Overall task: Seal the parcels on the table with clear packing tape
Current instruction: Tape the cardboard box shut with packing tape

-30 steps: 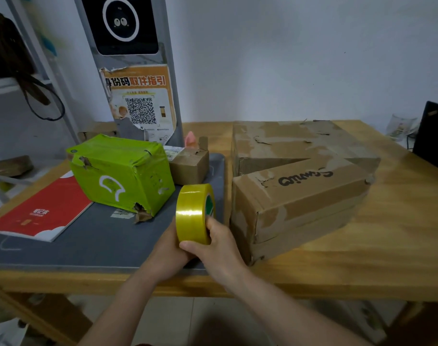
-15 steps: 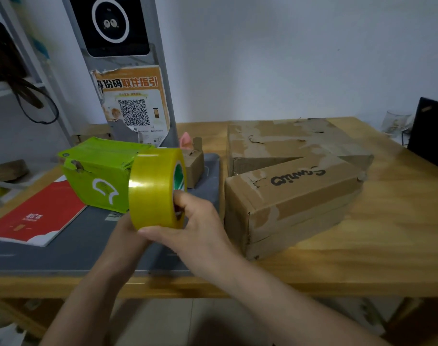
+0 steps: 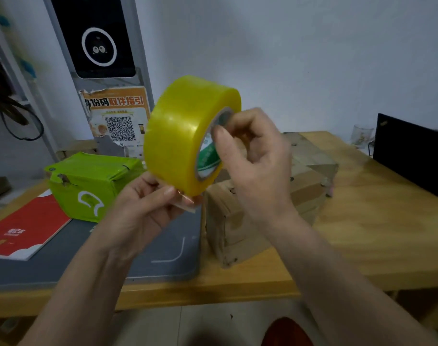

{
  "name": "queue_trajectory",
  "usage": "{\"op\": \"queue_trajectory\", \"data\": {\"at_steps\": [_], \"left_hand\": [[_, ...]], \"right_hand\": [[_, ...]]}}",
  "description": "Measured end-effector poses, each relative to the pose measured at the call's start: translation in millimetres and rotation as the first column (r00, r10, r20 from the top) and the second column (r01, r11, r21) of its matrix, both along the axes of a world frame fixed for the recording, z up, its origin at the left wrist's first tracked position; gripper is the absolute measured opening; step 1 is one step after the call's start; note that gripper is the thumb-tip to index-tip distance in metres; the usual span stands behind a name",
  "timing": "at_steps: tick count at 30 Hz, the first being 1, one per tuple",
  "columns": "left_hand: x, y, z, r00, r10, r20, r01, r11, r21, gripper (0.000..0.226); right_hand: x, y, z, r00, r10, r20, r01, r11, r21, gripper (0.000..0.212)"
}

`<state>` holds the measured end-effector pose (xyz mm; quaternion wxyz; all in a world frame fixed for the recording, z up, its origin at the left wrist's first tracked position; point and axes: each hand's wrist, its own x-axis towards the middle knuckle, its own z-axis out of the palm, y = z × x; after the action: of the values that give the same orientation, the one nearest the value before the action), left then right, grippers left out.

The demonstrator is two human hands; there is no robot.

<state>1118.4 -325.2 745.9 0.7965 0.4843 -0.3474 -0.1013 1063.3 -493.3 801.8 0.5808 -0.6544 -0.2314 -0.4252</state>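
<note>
From the head camera, the roll of packing tape (image 3: 185,136) is held up in the air in front of the wall, above the near middle of the tabletop (image 3: 377,233), touching nothing but the two hands. The right hand (image 3: 258,166) holds it by the core: its thumb lies across the open end of the cardboard ring, and the other fingers (image 3: 248,126) curl toward the far rim, clamped on the roll. The left hand (image 3: 143,208) comes up from below, thumb and forefinger pressed together at the lower edge of the roll, pinching what looks like the loose end of the tape (image 3: 188,203); the blur there makes this hard to confirm.

Below the roll, a brown cardboard parcel (image 3: 238,228) sits near the front edge of the tabletop, with a second brown parcel (image 3: 310,156) just behind it toward the back edge, touching it. A green parcel (image 3: 88,183) stands on the left side, on a grey mat (image 3: 138,253) that reaches the front edge. A red booklet (image 3: 23,228) lies at the left of the mat, beside the green parcel. At the back left, a grey post (image 3: 143,78) carries a black screen (image 3: 98,43) and an orange notice (image 3: 120,116) with a QR code. A dark laptop lid (image 3: 412,151) stands at the right edge, a clear glass (image 3: 361,136) near the back right corner.
</note>
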Motion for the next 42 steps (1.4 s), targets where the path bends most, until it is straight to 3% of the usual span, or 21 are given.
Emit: {"op": "queue_trajectory", "data": {"at_steps": [3, 5, 7, 10, 12, 14, 16, 21, 24, 28, 33, 36, 38, 40, 42], "left_hand": [[5, -8, 17, 0.972, -0.234, -0.034, 0.230, 0.969, -0.085, 0.022], [7, -15, 28, 0.929, -0.370, -0.028, 0.366, 0.926, -0.098, 0.018], [9, -24, 36, 0.944, -0.310, -0.114, 0.303, 0.950, -0.069, 0.028], [17, -35, 44, 0.955, -0.238, -0.176, 0.256, 0.962, 0.092, 0.044], [21, -44, 49, 0.963, -0.161, -0.215, 0.222, 0.929, 0.297, 0.045], [22, -55, 51, 0.971, -0.042, -0.237, 0.154, 0.865, 0.477, 0.061], [22, -66, 50, 0.969, 0.022, -0.245, 0.125, 0.814, 0.567, 0.057], [22, -82, 44, 0.953, 0.009, -0.303, 0.174, 0.802, 0.571, 0.016], [21, -84, 39, 0.948, -0.025, -0.317, 0.209, 0.801, 0.561, 0.038], [22, -83, 38, 0.932, 0.013, -0.362, 0.183, 0.846, 0.501, 0.014], [29, -75, 36, 0.911, 0.004, -0.412, 0.188, 0.886, 0.425, 0.033], [29, -72, 42, 0.894, -0.003, -0.448, 0.184, 0.914, 0.362, 0.017], [30, -75, 45, 0.916, 0.014, -0.401, 0.156, 0.908, 0.388, 0.014], [33, -79, 45, 0.956, 0.088, -0.280, 0.071, 0.857, 0.510, 0.008], [37, -82, 44, 0.968, 0.161, -0.192, -0.020, 0.815, 0.580, 0.016]], "right_hand": [[-1, -26, 9, 0.998, -0.063, -0.020, 0.066, 0.976, 0.209, 0.036], [-4, -39, 16, 0.989, -0.076, -0.128, 0.102, 0.973, 0.208, 0.045], [-4, -51, 17, 0.966, -0.044, -0.254, 0.075, 0.991, 0.112, 0.035], [-9, -66, 9, 0.949, -0.032, -0.315, 0.076, 0.989, 0.128, 0.019], [-14, -75, 2, 0.942, -0.127, -0.311, 0.167, 0.981, 0.103, 0.020], [-19, -80, -6, 0.921, -0.221, -0.321, 0.244, 0.969, 0.032, 0.020], [-21, -84, -13, 0.884, -0.300, -0.357, 0.327, 0.945, 0.016, 0.023], [-24, -94, -23, 0.868, -0.326, -0.374, 0.422, 0.881, 0.212, 0.027], [-26, -96, -24, 0.888, -0.279, -0.365, 0.396, 0.867, 0.301, 0.028], [-24, -93, -25, 0.892, -0.259, -0.370, 0.391, 0.853, 0.345, 0.023], [-18, -90, -29, 0.858, -0.262, -0.443, 0.441, 0.817, 0.371, 0.023], [-16, -86, -27, 0.851, -0.252, -0.460, 0.441, 0.818, 0.368, 0.024], [-13, -85, -27, 0.857, -0.229, -0.461, 0.415, 0.837, 0.357, 0.027], [-12, -84, -27, 0.866, -0.188, -0.462, 0.371, 0.862, 0.345, 0.031], [-13, -82, -25, 0.865, -0.155, -0.477, 0.335, 0.886, 0.319, 0.036]]}}
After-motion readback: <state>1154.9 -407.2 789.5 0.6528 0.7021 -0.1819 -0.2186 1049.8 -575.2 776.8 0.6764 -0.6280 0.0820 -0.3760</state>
